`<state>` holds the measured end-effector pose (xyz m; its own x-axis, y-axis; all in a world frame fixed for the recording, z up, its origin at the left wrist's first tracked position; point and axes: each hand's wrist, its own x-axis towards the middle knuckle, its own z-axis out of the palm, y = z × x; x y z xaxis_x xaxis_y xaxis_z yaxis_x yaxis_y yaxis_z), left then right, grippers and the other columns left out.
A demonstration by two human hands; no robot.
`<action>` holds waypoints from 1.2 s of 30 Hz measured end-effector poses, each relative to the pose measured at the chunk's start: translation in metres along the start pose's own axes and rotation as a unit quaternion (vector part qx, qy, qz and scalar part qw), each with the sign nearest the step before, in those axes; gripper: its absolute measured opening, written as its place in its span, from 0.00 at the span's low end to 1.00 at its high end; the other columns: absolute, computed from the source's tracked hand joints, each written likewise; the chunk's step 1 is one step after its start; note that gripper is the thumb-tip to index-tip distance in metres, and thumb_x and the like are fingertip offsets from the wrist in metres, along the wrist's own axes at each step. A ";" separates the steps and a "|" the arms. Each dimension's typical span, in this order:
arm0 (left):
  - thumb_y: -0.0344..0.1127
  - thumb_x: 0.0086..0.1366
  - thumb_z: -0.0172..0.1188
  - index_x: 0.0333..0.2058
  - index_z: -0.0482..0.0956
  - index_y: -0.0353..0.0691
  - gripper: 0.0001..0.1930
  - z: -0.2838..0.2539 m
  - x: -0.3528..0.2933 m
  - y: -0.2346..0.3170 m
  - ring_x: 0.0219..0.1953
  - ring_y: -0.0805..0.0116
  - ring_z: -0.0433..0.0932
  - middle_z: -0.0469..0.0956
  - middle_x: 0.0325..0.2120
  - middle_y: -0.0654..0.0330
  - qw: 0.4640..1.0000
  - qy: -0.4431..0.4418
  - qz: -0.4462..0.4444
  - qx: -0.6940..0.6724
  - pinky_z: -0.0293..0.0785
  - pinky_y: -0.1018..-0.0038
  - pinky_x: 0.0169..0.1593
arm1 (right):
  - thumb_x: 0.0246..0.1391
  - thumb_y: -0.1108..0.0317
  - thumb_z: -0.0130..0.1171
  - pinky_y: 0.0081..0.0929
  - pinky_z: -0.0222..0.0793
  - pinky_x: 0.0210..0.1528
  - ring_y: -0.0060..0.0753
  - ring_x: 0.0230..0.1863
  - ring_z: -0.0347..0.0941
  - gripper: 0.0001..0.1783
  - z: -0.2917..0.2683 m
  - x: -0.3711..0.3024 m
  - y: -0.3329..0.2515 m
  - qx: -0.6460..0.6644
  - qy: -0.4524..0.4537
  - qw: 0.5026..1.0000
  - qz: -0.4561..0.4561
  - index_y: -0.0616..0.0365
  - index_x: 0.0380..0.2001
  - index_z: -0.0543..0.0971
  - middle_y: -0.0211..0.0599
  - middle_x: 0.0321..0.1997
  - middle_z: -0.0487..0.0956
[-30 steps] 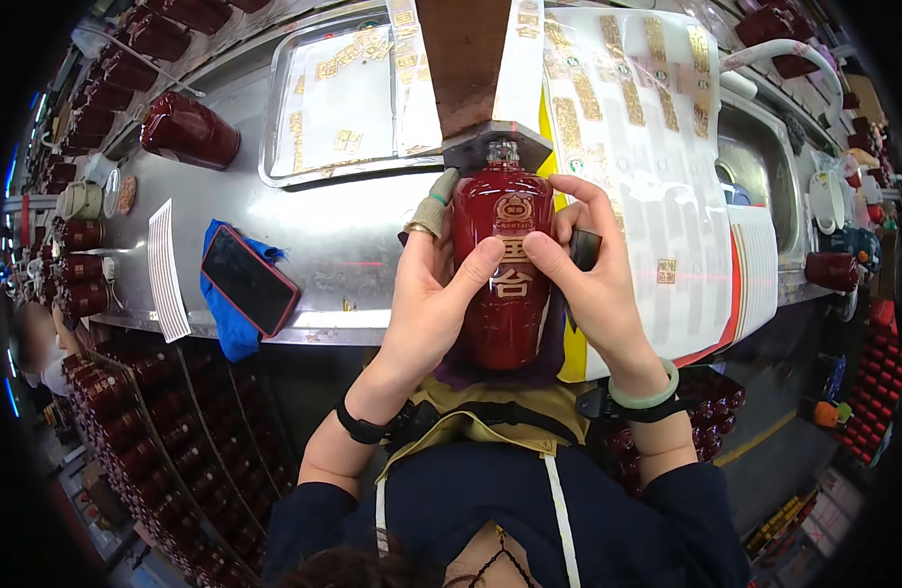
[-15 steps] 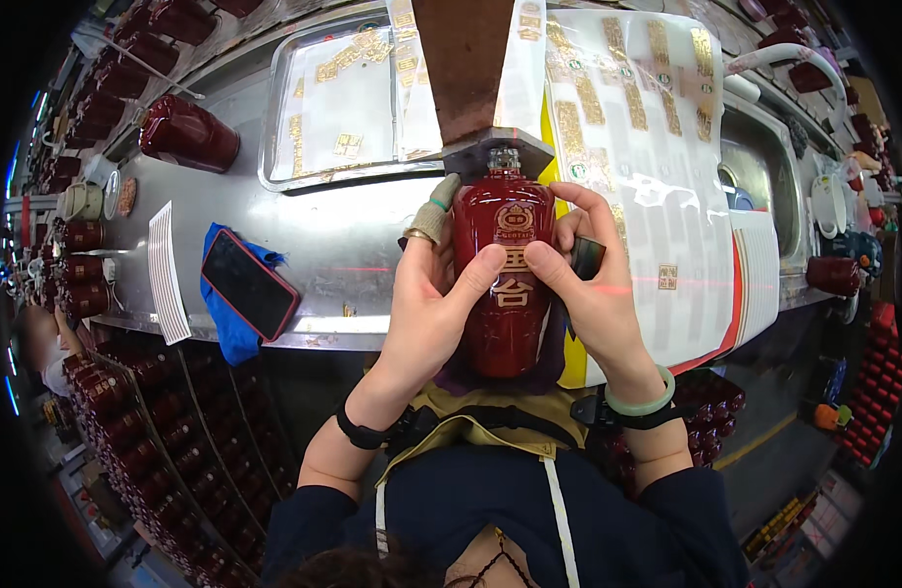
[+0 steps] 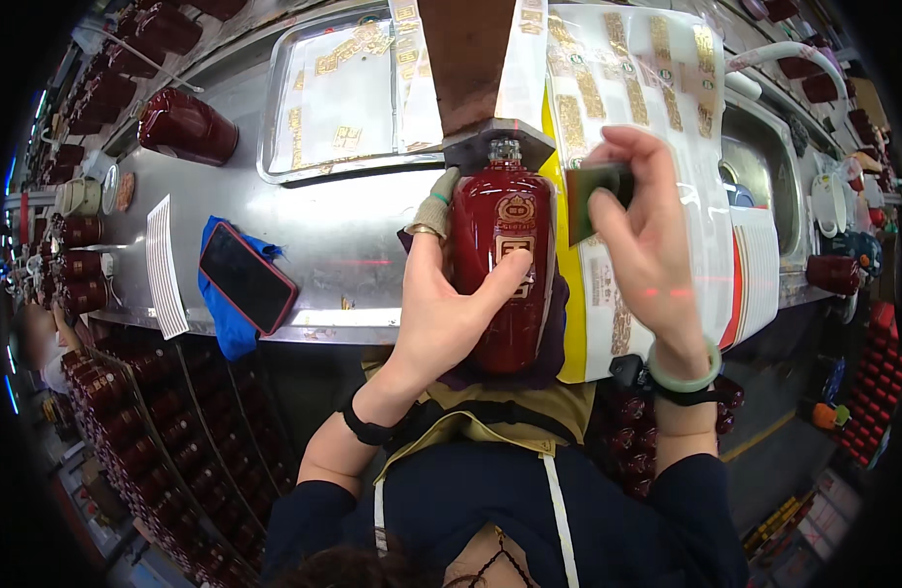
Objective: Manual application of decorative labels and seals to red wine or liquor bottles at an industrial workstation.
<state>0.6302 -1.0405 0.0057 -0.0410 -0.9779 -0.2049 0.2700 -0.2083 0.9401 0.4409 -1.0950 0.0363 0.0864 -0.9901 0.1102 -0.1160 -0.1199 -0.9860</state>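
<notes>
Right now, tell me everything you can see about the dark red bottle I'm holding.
The dark red bottle is glossy, like glazed ceramic, with a rounded shoulder and a short clear neck pointing away from you, under a wooden block. Gold emblem and label sit on its front. It lies lengthwise from the metal counter's edge toward your body. Your left hand grips its side, thumb pressing the label. Your right hand is off it, holding a small dark green pad beside it.
</notes>
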 end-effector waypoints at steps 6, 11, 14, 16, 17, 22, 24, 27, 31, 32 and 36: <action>0.30 0.67 0.69 0.74 0.53 0.31 0.43 0.002 -0.001 -0.003 0.61 0.67 0.76 0.73 0.62 0.50 0.999 0.015 0.000 0.032 0.76 0.67 0.63 | 0.55 0.86 0.62 0.34 0.76 0.52 0.41 0.48 0.80 0.20 0.001 0.026 -0.034 -0.261 -0.182 0.915 -0.248 0.61 0.51 0.84 0.40 0.43 0.84; 0.30 0.68 0.68 0.74 0.52 0.30 0.43 0.004 0.000 -0.007 0.60 0.67 0.77 0.73 0.61 0.50 0.999 0.019 0.019 0.046 0.74 0.68 0.63 | 0.57 0.80 0.62 0.40 0.74 0.44 0.47 0.42 0.76 0.16 0.011 0.044 -0.038 -0.464 -0.066 0.817 -0.334 0.58 0.48 0.86 0.39 0.40 0.83; 0.31 0.68 0.68 0.74 0.52 0.29 0.43 0.003 0.000 -0.007 0.61 0.66 0.75 0.71 0.62 0.49 0.999 0.010 0.016 0.038 0.74 0.67 0.64 | 0.54 0.77 0.64 0.41 0.76 0.45 0.46 0.43 0.78 0.14 0.013 0.045 -0.031 -0.358 -0.134 0.870 -0.310 0.56 0.44 0.86 0.37 0.37 0.84; 0.31 0.69 0.68 0.75 0.51 0.30 0.43 0.001 0.002 -0.005 0.64 0.66 0.73 0.70 0.65 0.49 0.999 0.008 0.008 0.040 0.72 0.66 0.66 | 0.56 0.75 0.64 0.41 0.77 0.45 0.47 0.44 0.80 0.11 0.012 0.044 -0.025 -0.330 -0.174 0.891 -0.259 0.55 0.43 0.86 0.39 0.37 0.85; 0.31 0.71 0.67 0.75 0.51 0.31 0.43 -0.001 -0.001 -0.004 0.66 0.65 0.72 0.69 0.66 0.48 0.999 -0.014 0.002 -0.043 0.70 0.65 0.68 | 0.58 0.76 0.63 0.41 0.76 0.45 0.50 0.42 0.80 0.11 0.009 0.044 -0.022 -0.334 -0.082 0.896 -0.281 0.55 0.43 0.86 0.41 0.38 0.85; 0.28 0.71 0.67 0.76 0.47 0.32 0.45 -0.008 -0.012 -0.004 0.70 0.62 0.68 0.64 0.70 0.48 0.994 -0.016 -0.012 -0.106 0.68 0.63 0.71 | 0.62 0.81 0.58 0.31 0.77 0.50 0.39 0.44 0.84 0.14 -0.009 0.031 -0.014 -0.205 -0.045 0.958 -0.193 0.61 0.48 0.86 0.43 0.43 0.87; 0.27 0.68 0.69 0.77 0.43 0.33 0.49 -0.007 -0.014 -0.007 0.71 0.61 0.67 0.61 0.72 0.48 0.998 -0.038 0.008 -0.046 0.66 0.61 0.72 | 0.63 0.81 0.58 0.29 0.77 0.50 0.36 0.45 0.84 0.14 -0.012 0.020 -0.014 -0.203 -0.059 0.962 -0.175 0.62 0.48 0.86 0.42 0.43 0.87; 0.27 0.67 0.71 0.77 0.42 0.33 0.51 -0.007 -0.014 -0.010 0.71 0.60 0.67 0.61 0.72 0.47 0.998 -0.033 0.011 -0.047 0.66 0.61 0.73 | 0.62 0.82 0.59 0.28 0.77 0.48 0.35 0.44 0.83 0.15 -0.012 0.008 -0.014 -0.187 -0.042 0.969 -0.153 0.61 0.49 0.86 0.42 0.44 0.87; 0.26 0.65 0.73 0.77 0.43 0.34 0.52 -0.007 -0.015 -0.011 0.71 0.61 0.67 0.62 0.72 0.48 0.998 -0.027 0.009 -0.058 0.66 0.62 0.73 | 0.57 0.83 0.64 0.29 0.78 0.45 0.35 0.41 0.82 0.17 -0.010 0.002 -0.013 -0.199 -0.036 0.955 -0.218 0.60 0.48 0.87 0.39 0.42 0.87; 0.27 0.67 0.71 0.77 0.43 0.33 0.51 -0.007 -0.015 -0.010 0.71 0.61 0.66 0.61 0.72 0.47 0.998 -0.032 0.013 -0.050 0.65 0.62 0.73 | 0.55 0.83 0.65 0.30 0.78 0.44 0.36 0.40 0.82 0.17 -0.009 0.001 -0.012 -0.222 -0.049 0.939 -0.260 0.60 0.48 0.87 0.38 0.42 0.87; 0.33 0.75 0.63 0.78 0.44 0.32 0.43 -0.011 -0.016 -0.010 0.73 0.62 0.64 0.60 0.74 0.47 0.993 -0.032 0.003 -0.113 0.62 0.63 0.75 | 0.49 0.76 0.68 0.28 0.77 0.42 0.34 0.40 0.81 0.15 -0.006 -0.009 -0.008 -0.321 -0.096 0.843 -0.422 0.54 0.42 0.89 0.32 0.45 0.88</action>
<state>0.6389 -1.0223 -0.0029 -0.0981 -0.9796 -0.1755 0.4789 -0.2010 0.8545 0.4349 -1.0853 0.0443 0.5576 -0.5106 0.6545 -0.4392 -0.8505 -0.2894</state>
